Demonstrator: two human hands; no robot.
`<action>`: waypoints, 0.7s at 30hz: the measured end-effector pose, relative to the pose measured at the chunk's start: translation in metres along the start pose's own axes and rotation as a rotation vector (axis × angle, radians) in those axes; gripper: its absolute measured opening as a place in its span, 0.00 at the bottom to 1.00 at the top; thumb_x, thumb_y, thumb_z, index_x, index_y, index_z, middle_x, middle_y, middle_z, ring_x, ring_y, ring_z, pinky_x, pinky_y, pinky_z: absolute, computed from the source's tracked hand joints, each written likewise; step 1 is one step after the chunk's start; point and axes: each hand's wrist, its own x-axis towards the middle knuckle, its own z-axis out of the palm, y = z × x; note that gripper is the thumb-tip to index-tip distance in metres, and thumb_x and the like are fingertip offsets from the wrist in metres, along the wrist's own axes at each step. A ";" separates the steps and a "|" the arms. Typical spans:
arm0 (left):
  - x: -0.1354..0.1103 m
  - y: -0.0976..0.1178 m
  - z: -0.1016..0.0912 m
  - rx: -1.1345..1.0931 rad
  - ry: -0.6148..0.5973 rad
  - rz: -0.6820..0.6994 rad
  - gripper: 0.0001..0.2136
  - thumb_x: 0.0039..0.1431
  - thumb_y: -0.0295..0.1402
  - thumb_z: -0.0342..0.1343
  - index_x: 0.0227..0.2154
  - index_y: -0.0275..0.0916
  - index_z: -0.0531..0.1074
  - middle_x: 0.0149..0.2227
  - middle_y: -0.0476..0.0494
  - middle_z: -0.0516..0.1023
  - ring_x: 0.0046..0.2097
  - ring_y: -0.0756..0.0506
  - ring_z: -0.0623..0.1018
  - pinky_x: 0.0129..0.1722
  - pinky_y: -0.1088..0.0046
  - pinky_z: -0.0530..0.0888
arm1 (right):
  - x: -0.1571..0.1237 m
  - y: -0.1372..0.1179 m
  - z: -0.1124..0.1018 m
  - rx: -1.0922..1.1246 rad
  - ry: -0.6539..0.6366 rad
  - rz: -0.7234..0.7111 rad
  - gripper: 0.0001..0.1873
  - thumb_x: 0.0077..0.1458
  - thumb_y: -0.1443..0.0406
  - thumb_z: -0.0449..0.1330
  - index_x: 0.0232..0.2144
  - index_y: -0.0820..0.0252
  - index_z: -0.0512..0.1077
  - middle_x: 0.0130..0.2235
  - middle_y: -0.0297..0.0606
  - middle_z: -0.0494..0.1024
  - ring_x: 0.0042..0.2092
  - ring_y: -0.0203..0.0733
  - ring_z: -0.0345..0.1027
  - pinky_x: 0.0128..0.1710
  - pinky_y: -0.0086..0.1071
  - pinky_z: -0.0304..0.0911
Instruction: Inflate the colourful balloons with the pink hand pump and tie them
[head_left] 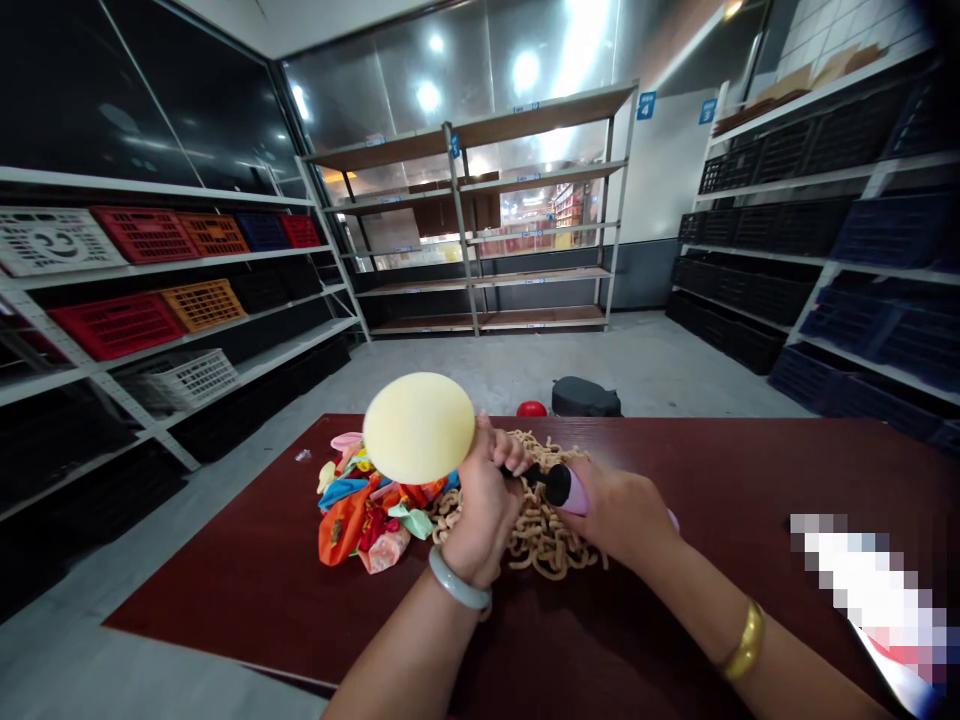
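A pale yellow inflated balloon (420,428) rises at the left of my left hand (490,495). That hand's fingers are closed around the balloon's neck, which they hide, beside the black end of a balloon pump. My right hand (626,505) grips the lilac body of this balloon pump (576,497); its black collar (558,485) points at my left hand. Below and behind the hands lies a heap of tan, curled, noodle-like pieces (551,545). Limp balloons (349,530) in orange, red, blue, mint and pink lie piled to the left.
The dark red table (247,570) fills the foreground. A blurred-out flat object (874,590) lies at its right. Beyond the far edge are a red round thing (532,409) and a dark grey case (586,397). Shelves with crates (146,235) line both sides; a metal rack (472,230) stands behind.
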 end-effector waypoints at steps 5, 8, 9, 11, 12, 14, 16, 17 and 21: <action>0.025 0.045 -0.023 -0.080 -0.017 0.137 0.21 0.54 0.35 0.60 0.18 0.39 0.50 0.14 0.58 0.49 0.15 0.56 0.55 0.17 0.78 0.56 | 0.002 0.021 0.006 -0.039 0.004 -0.016 0.22 0.52 0.51 0.57 0.45 0.57 0.68 0.40 0.41 0.77 0.39 0.47 0.72 0.32 0.33 0.58; 0.033 0.056 -0.031 -0.115 -0.009 0.189 0.23 0.52 0.37 0.62 0.18 0.39 0.49 0.14 0.59 0.49 0.15 0.57 0.55 0.16 0.79 0.55 | 0.002 0.031 0.008 -0.057 0.020 -0.015 0.22 0.53 0.50 0.55 0.45 0.58 0.68 0.39 0.42 0.77 0.39 0.47 0.72 0.32 0.34 0.58; 0.033 0.054 -0.032 -0.122 -0.001 0.189 0.23 0.51 0.37 0.62 0.18 0.39 0.50 0.14 0.59 0.49 0.15 0.57 0.55 0.16 0.79 0.55 | 0.002 0.033 0.008 -0.061 0.026 -0.011 0.23 0.53 0.49 0.54 0.45 0.58 0.68 0.39 0.42 0.77 0.38 0.47 0.72 0.32 0.33 0.58; 0.031 0.045 -0.029 -0.132 0.020 0.169 0.23 0.52 0.36 0.62 0.18 0.39 0.50 0.15 0.59 0.49 0.15 0.57 0.55 0.16 0.79 0.55 | 0.001 0.036 0.006 -0.076 0.033 -0.006 0.23 0.53 0.48 0.54 0.44 0.57 0.68 0.38 0.41 0.78 0.37 0.47 0.72 0.30 0.33 0.57; 0.028 0.039 -0.027 -0.135 0.031 0.150 0.22 0.53 0.36 0.61 0.18 0.39 0.50 0.15 0.59 0.49 0.15 0.57 0.55 0.17 0.79 0.55 | 0.000 0.035 0.004 -0.086 0.033 -0.004 0.23 0.53 0.48 0.54 0.44 0.58 0.68 0.37 0.41 0.78 0.36 0.47 0.72 0.29 0.33 0.56; 0.021 0.021 -0.021 -0.141 0.052 0.109 0.21 0.54 0.36 0.60 0.19 0.39 0.51 0.15 0.58 0.49 0.16 0.56 0.55 0.17 0.78 0.56 | -0.001 0.031 -0.002 -0.104 0.024 -0.009 0.23 0.53 0.50 0.55 0.44 0.58 0.68 0.37 0.41 0.77 0.36 0.46 0.72 0.29 0.33 0.56; 0.014 0.002 -0.015 -0.140 0.046 0.055 0.21 0.55 0.38 0.60 0.19 0.39 0.52 0.15 0.58 0.49 0.16 0.56 0.54 0.17 0.78 0.55 | -0.001 0.024 -0.007 -0.114 0.008 -0.015 0.22 0.53 0.52 0.56 0.45 0.58 0.68 0.37 0.41 0.78 0.36 0.46 0.72 0.29 0.33 0.56; 0.010 -0.008 -0.013 -0.136 0.034 0.026 0.21 0.55 0.39 0.60 0.19 0.39 0.53 0.15 0.58 0.50 0.16 0.56 0.54 0.17 0.78 0.55 | -0.002 0.020 -0.009 -0.115 -0.001 -0.019 0.21 0.53 0.52 0.56 0.45 0.57 0.67 0.38 0.41 0.78 0.37 0.46 0.72 0.29 0.32 0.56; -0.004 -0.038 -0.007 -0.120 -0.025 -0.055 0.21 0.54 0.44 0.59 0.18 0.38 0.54 0.16 0.56 0.51 0.18 0.55 0.57 0.19 0.77 0.58 | -0.003 0.006 -0.012 -0.116 -0.007 -0.002 0.23 0.51 0.53 0.58 0.46 0.58 0.67 0.40 0.42 0.78 0.36 0.47 0.72 0.28 0.33 0.57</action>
